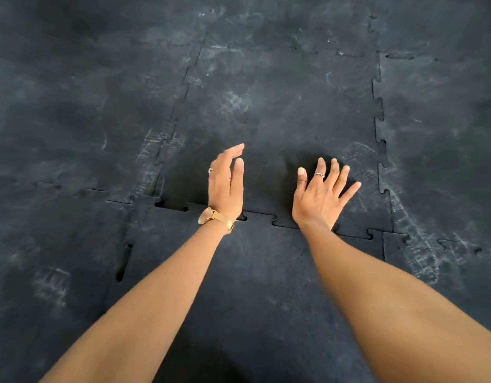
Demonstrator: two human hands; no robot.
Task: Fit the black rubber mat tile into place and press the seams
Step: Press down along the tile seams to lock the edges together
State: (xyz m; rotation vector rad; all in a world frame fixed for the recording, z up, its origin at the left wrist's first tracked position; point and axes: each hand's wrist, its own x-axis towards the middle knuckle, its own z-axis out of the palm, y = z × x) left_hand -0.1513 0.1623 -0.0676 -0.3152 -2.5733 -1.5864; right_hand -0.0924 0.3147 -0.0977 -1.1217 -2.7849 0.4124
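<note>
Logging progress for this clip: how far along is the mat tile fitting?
Done: the black mat tile lies in its slot, its right seam looking closed. In hand: the right hand presses flat by the near seam; the left hand is raised on edge. Left: gaps show at the near-left corner.

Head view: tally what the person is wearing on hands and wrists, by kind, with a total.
Rings: 2, one on the left hand at, one on the right hand at
Gold wristwatch: 1, on the left wrist
Total: 3
</note>
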